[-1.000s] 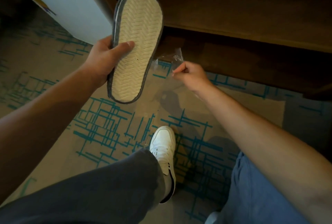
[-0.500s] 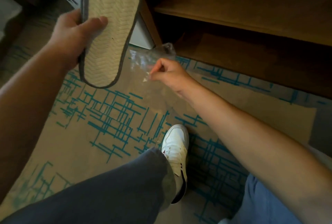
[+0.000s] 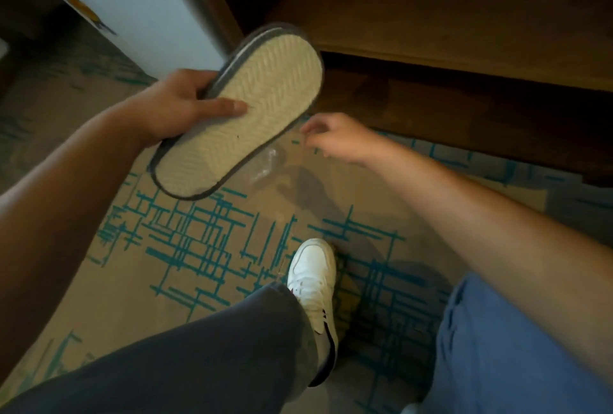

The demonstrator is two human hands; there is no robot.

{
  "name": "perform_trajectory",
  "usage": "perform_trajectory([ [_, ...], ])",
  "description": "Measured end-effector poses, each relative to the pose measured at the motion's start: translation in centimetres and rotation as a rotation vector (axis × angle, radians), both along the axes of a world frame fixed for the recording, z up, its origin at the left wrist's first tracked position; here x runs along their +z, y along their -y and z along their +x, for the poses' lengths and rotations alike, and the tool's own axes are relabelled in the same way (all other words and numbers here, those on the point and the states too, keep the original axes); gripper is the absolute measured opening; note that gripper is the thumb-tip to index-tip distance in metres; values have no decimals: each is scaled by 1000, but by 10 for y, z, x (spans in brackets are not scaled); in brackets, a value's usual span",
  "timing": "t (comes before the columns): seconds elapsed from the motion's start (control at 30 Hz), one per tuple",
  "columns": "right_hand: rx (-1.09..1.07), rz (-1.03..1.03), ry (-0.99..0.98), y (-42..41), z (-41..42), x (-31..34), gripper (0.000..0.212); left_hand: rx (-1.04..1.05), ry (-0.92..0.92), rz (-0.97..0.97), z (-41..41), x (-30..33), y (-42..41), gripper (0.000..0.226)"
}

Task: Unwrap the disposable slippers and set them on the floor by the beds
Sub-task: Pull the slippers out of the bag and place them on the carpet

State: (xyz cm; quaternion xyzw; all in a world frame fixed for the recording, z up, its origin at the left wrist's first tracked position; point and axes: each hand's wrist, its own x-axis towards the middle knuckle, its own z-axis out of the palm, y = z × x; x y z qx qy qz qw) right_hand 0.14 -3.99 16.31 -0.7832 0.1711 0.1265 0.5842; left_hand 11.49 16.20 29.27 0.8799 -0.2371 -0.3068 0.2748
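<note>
Left hand [image 3: 179, 108] gripping the disposable slippers [image 3: 238, 118] at mid-length, thumb laid flat across the pale ribbed sole, fingers curled behind the far edge; sole facing up toward the camera, toe end raised toward the dark wood. Apparently two slippers stacked sole to sole, judging by the doubled grey edge along the upper rim, though hard to say for certain. Right hand [image 3: 335, 138] just beside the toe end of the sole, not touching it, fingers loosely spread and holding nothing. Below and between the two hands, a crumpled clear plastic wrapper [image 3: 265, 164], lying on or just over the carpet [image 3: 109, 284]; which of the two, impossible to tell. Probably very light, thin and bendy, these slippers: held easily one-handed, likely to flop if pinched at one end, so best taken across the middle as now, or by the grey binding at the heel. Ribbed sole likely grippy enough; nothing fragile about it. Wrapper slick and flimsy, apt to drift or cling. Beyond the left hand, a white appliance door [image 3: 132, 12] with stickers. Beyond the right hand, a dark wooden shelf unit [image 3: 447, 32] with a low ledge. Toward the body, a white sneaker [image 3: 315, 277] planted on the patterned carpet, and a dark trouser leg [image 3: 199, 360] crossing the foreground. Bare carpet below the hands seemingly free for setting down, wrapper the only thing in the way.
</note>
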Motion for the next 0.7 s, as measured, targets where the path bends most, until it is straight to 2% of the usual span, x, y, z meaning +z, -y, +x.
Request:
perform_trajectory([
  [0.07, -107, 88, -4, 30, -14, 17, 17, -65, -30, 8, -2, 2, 16, 66],
  [0.17, -344, 305, 50, 74, -49, 49, 18, -197, -81, 5, -16, 10, 55, 40],
  [0.23, -478, 462, 129, 105, -86, 74, 25, -353, -117, 24, -36, 20, 92, 40],
  [0.33, -504, 560, 207, 134, -128, 95, 35, -545, -121, 134, -61, 33, 133, 34],
  [0.37, -449, 522, 200, 136, -132, 98, 35, -573, -122, 162, -66, 34, 137, 30],
  [0.47, -236, 239, 119, 156, -163, 113, 26, -704, -60, 199, -91, 39, 177, 22],
  [0.57, -81, -20, -50, 179, -192, 123, 26, -809, 90, 208, -114, 34, 218, 30],
  [0.63, -137, -82, -68, 197, -221, 123, 22, -902, 236, 213, -136, 26, 252, 39],
  [0.7, -227, -82, -55, 205, -232, 115, 21, -881, 354, 173, -142, 14, 267, 47],
])
